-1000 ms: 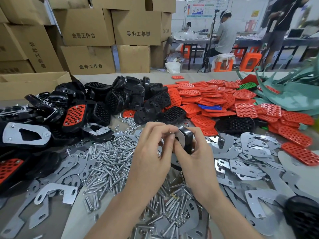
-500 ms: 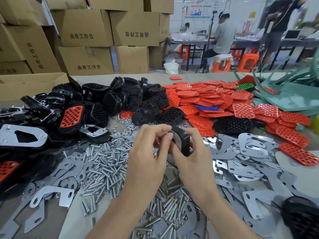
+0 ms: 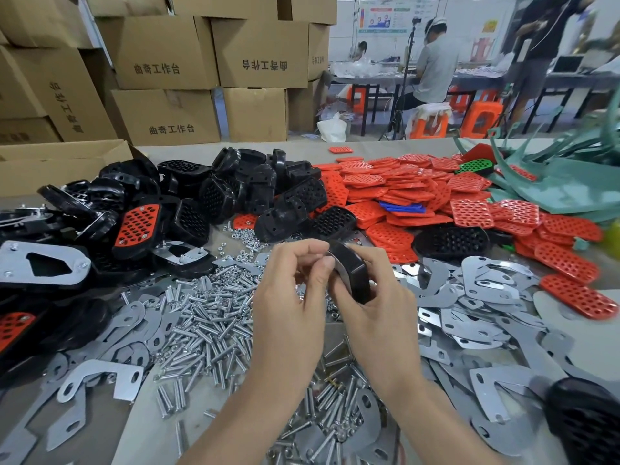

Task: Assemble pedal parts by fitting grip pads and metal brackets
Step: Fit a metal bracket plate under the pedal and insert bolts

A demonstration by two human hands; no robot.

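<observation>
My right hand (image 3: 375,307) grips a black pedal body (image 3: 350,273) held on edge above the table, with a strip of metal bracket showing on its left face. My left hand (image 3: 292,297) has its fingers curled against that face and pinches at the pedal's top edge; whatever small part it holds is hidden. Below the hands lies a heap of silver bolts (image 3: 208,317). Flat metal brackets (image 3: 483,297) spread to the right. Red grip pads (image 3: 402,189) are piled at the back right, black pedal bodies (image 3: 241,189) at the back left.
Finished pedals with red pads (image 3: 136,226) lie at the left. A loose bracket (image 3: 100,377) sits front left, a black pedal (image 3: 587,417) front right. Green offcuts (image 3: 570,182) fill the far right. Cardboard boxes (image 3: 167,119) stand behind the table; people work at far tables.
The pedal body has tilted slightly in my right hand and my left fingers have shifted along its top edge. Both hands stay in the same spot.
</observation>
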